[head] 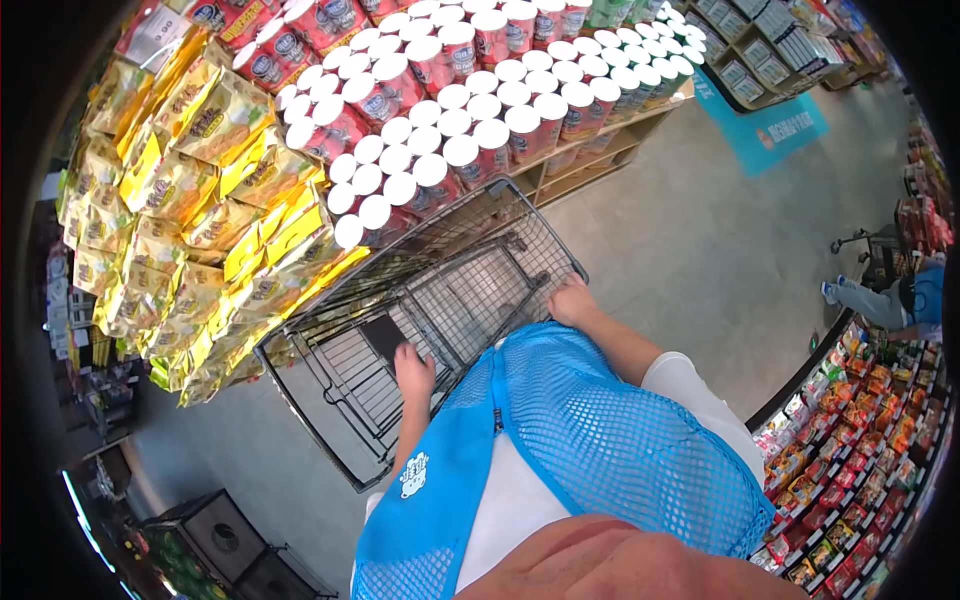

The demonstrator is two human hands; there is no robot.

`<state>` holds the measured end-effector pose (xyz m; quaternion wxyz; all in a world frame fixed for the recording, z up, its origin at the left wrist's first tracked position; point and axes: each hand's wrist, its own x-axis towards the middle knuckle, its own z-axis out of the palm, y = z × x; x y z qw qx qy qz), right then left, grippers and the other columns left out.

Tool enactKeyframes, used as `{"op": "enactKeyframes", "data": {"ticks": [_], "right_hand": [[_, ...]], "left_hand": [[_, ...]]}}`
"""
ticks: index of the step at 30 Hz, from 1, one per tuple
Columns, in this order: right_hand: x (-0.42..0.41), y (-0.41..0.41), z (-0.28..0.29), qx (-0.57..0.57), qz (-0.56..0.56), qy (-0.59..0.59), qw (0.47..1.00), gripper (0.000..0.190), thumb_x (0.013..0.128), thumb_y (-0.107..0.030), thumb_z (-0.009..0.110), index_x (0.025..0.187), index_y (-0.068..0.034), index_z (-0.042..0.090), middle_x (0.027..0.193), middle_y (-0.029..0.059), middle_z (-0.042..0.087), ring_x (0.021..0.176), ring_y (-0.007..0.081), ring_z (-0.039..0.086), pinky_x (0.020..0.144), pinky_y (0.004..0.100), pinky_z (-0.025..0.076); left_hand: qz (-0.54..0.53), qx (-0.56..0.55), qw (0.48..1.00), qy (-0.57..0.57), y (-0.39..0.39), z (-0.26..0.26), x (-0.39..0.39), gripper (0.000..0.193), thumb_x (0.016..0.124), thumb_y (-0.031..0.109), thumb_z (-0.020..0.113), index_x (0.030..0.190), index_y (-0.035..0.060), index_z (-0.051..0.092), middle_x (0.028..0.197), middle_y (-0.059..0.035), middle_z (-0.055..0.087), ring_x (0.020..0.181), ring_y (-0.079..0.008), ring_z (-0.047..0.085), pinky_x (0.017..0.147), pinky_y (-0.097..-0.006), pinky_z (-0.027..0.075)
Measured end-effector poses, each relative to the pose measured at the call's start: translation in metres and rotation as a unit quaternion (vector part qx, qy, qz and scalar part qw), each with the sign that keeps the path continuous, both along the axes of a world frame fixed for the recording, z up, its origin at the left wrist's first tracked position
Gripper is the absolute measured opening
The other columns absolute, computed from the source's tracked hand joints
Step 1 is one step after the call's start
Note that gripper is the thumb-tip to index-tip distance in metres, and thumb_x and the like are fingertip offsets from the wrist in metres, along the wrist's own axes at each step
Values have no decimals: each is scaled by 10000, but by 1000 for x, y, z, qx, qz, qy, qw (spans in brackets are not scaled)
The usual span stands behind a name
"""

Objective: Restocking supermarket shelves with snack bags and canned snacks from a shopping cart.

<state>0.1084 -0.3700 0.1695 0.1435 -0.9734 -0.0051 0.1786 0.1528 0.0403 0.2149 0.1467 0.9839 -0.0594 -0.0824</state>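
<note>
An empty-looking grey wire shopping cart (pixel 480 277) stands across in front of me, beside the display of canned goods. My right hand (pixel 571 301) is closed on the cart's rim near its far right corner. Over the cart's near left part, my left hand (pixel 414 369) is beside a dark flat panel (pixel 384 339) on the wire; its fingers are curled, and whether they grip the panel's edge is unclear. Rows of red cans with white lids (pixel 461 150) rise just beyond the cart. Yellow snack bags (pixel 217 120) are heaped at its left.
A low wooden shelf (pixel 592 169) holds up the cans. At the right edge a person (pixel 892 300) in blue stands near another cart (pixel 881 247). Curved shelves of packets (pixel 847 465) line the lower right. Black crates (pixel 225 536) stand at the lower left.
</note>
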Motion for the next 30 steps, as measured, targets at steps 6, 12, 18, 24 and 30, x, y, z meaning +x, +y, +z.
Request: {"op": "enactKeyframes", "data": {"ticks": [6, 12, 18, 24, 30], "right_hand": [[-8, 6, 2, -36, -1, 73, 997, 553, 1049, -427, 371, 1019, -74, 796, 1150, 99, 747, 1266, 282, 543, 1230, 472, 215], [-35, 22, -13, -70, -35, 71, 994, 575, 1059, -436, 347, 1062, -76, 796, 1221, 82, 735, 1345, 274, 511, 1252, 453, 196], [-73, 35, -13, -73, -119, 53, 989, 566, 1061, -420, 346, 1120, -75, 790, 1287, 60, 715, 1445, 240, 426, 1263, 437, 188], [-105, 19, -24, -87, -148, 75, 982, 592, 1065, -464, 334, 1157, -86, 782, 1327, 78, 695, 1461, 264, 406, 1266, 450, 172], [-124, -3, -6, -74, -153, 110, 979, 684, 1074, -530, 278, 1228, -53, 744, 1373, 120, 664, 1487, 312, 372, 1272, 472, 155]], "left_hand": [[25, 19, 968, 250, 41, -15, -100, 581, 1065, 524, 368, 1128, 54, 705, 1056, -242, 725, 1003, -441, 684, 864, -559, 528], [34, 102, 967, 233, 43, -7, -120, 630, 1085, 525, 263, 1126, 106, 732, 1018, -222, 743, 999, -420, 698, 862, -553, 536], [9, 101, 972, 212, 44, -11, -133, 648, 1071, 560, 263, 1123, 134, 749, 1025, -203, 753, 1001, -399, 712, 864, -541, 555], [-7, 108, 970, 217, 23, 3, -143, 636, 1068, 549, 282, 1105, 129, 758, 1054, -210, 750, 1029, -400, 706, 890, -527, 551], [-17, 90, 974, 208, -2, 0, -154, 645, 1071, 543, 281, 1108, 108, 756, 1063, -198, 752, 1047, -381, 702, 908, -515, 543]]}}
